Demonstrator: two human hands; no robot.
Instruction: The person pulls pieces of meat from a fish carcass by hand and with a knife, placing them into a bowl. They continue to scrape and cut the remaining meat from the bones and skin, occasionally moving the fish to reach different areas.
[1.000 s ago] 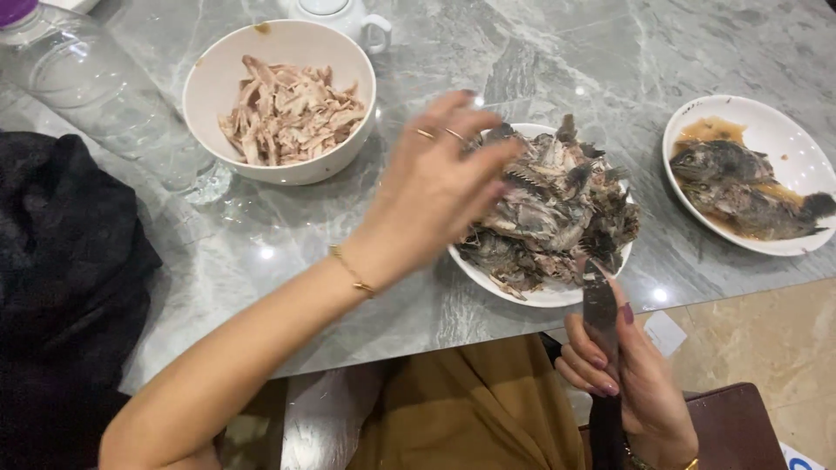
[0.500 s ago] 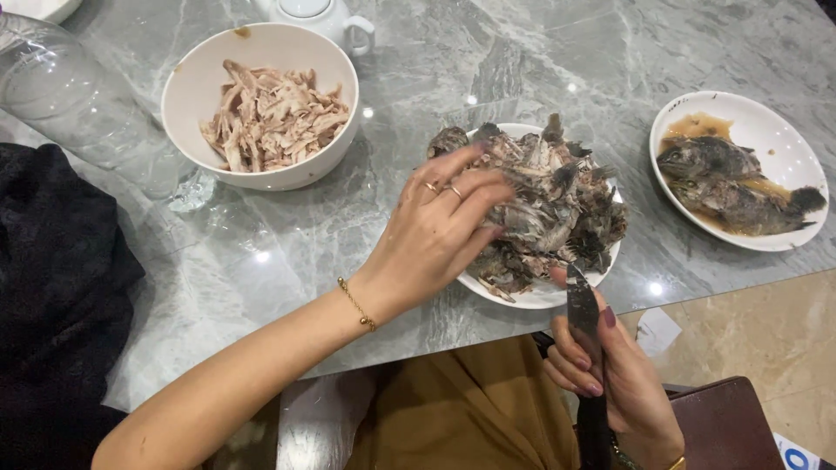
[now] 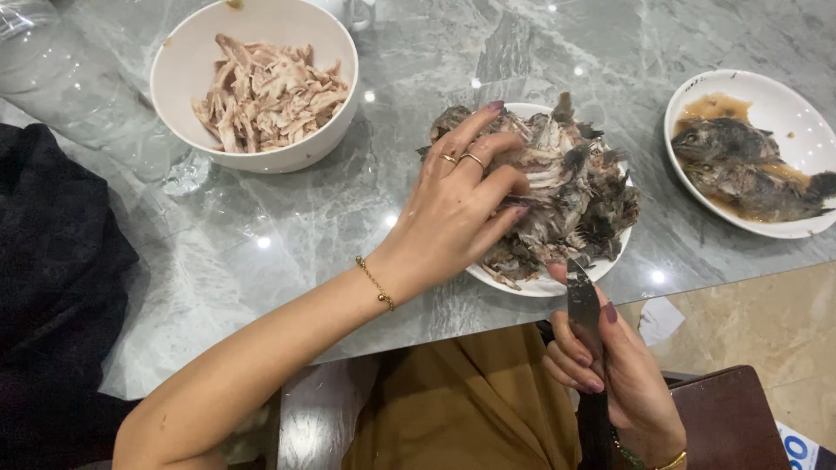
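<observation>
Left hand (image 3: 457, 209) is pinching into the fish scraps (image 3: 557, 187) heaped on the plate (image 3: 531, 285), mid table edge; picking meat off bones, I judge. Right hand (image 3: 610, 374) is gripping a knife (image 3: 582, 305) below. Next: a careful pull.

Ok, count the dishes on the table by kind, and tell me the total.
White bowl of shredded meat: 1
White plate of fish scraps, under the left hand: 1
White plate of whole fish in sauce: 1
Total: 3
</observation>
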